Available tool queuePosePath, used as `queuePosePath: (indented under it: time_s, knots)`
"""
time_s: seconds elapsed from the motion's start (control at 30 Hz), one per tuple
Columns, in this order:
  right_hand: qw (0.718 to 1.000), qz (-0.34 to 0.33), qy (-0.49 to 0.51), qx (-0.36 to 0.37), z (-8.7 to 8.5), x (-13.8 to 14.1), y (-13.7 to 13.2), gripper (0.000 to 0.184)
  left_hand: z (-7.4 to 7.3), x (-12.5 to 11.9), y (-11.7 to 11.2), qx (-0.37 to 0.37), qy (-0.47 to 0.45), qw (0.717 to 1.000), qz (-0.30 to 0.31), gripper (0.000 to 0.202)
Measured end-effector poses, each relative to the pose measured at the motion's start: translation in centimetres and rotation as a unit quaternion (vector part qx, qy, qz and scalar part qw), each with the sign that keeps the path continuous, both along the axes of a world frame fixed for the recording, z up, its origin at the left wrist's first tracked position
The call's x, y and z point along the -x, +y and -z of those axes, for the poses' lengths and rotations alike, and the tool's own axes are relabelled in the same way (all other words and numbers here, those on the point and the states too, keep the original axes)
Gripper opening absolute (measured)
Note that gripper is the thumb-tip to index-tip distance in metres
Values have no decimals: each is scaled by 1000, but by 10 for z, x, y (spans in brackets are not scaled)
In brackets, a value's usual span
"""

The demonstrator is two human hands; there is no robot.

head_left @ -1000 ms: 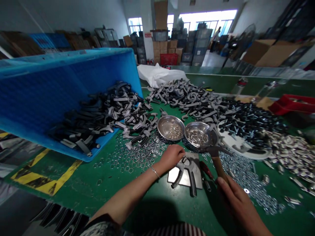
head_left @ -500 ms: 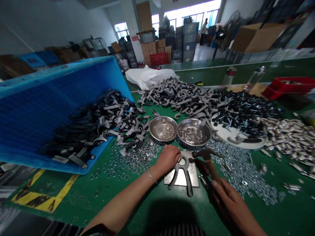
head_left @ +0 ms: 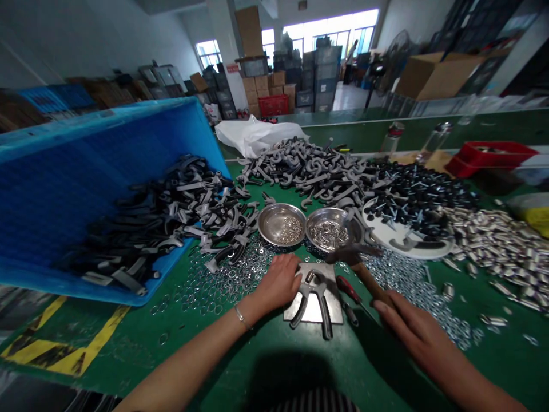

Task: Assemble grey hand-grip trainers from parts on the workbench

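A grey and black two-handled grip part (head_left: 312, 302) lies on a small steel plate (head_left: 332, 312) on the green table. My left hand (head_left: 277, 281) is closed around the top joint of that part, pressing it to the plate. My right hand (head_left: 412, 331) grips the wooden handle of a hammer (head_left: 358, 263), whose blurred head hangs just above and to the right of the joint. Behind the plate stand two round steel dishes, the left dish (head_left: 281, 224) with small rings and the right dish (head_left: 330, 230) with short pins.
A tilted blue crate (head_left: 77, 189) spills grey-black handles at the left. More hooked handles (head_left: 309, 169), black screws on a white plate (head_left: 407, 237), metal sleeves (head_left: 493, 240) and loose washers (head_left: 218, 280) cover the table. A red-handled tool (head_left: 347, 289) lies beside the plate; a red bin (head_left: 489, 155) sits at right.
The hammer head has swung left and down toward the part's joint, and my right hand has shifted a little. My left hand stays on the part. The camera has tilted slightly.
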State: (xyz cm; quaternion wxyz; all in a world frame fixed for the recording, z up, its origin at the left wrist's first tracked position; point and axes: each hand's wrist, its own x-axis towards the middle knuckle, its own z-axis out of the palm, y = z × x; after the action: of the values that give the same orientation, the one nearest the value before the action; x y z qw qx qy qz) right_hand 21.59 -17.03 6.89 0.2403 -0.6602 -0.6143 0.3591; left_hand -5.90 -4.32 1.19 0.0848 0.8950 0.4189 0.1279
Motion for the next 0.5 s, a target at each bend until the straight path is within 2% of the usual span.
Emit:
queuePosePath:
  time_s: [0.07,0.13,0.3,0.4,0.5]
  knots:
    - [998,-3,-33,-56,-18,3,8,35,-4,9,-5,27,9,999,44,25]
    - [995,-11,-64,-78,-22,9,19,34,-6,13,-7,34,27,996,84,20]
    - [983,-112,-146,23,7,22,45,31,-3,8,2,0,75,991,110,19]
    - [990,-95,-101,2,16,21,53,37,0,6,6,-15,81,989,124,20]
    - [988,-78,-132,-9,16,17,58,38,3,8,8,-19,79,988,133,20]
